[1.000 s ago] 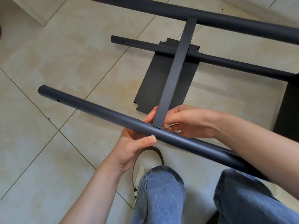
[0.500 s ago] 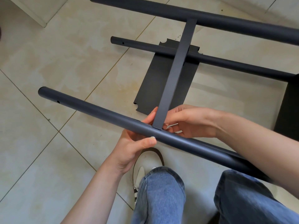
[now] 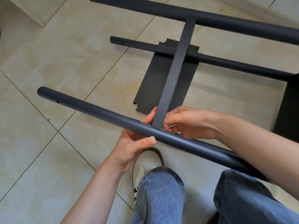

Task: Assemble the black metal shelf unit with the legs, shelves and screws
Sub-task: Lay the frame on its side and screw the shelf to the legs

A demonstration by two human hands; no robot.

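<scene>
The left hand [image 3: 134, 143] grips the near leg [image 3: 97, 113], thumb pressed on its near side just beside a small pale dot that may be a screw head [image 3: 151, 136], fingers [image 3: 149, 116] curled up behind the tube. The right hand [image 3: 189, 122] sits behind the same leg at the joint, its fingers bent round something thin and pale; what they pinch is too hidden to name, possibly a small key or screw.

Between the two hands the flat crossbar [image 3: 176, 70] meets the near leg end-on, touching it. Its far end touches the far leg [image 3: 210, 20], which runs across the top of the view. Both legs are held up off the floor [image 3: 48, 62]. Below them a third leg [image 3: 210, 60] lies across a flat shelf panel [image 3: 155, 81] on the tiles near the middle of the floor. Another dark panel [image 3: 289, 107] shows at the right edge. The person's jeans and a shoe [image 3: 144, 168] fill the lower edge.

The step in hand looks like fastening the crossbar to the near leg. The next move probably calls for keeping bar end and leg hole lined up while the screw is driven home, the left hand stopping the tube from rolling.
</scene>
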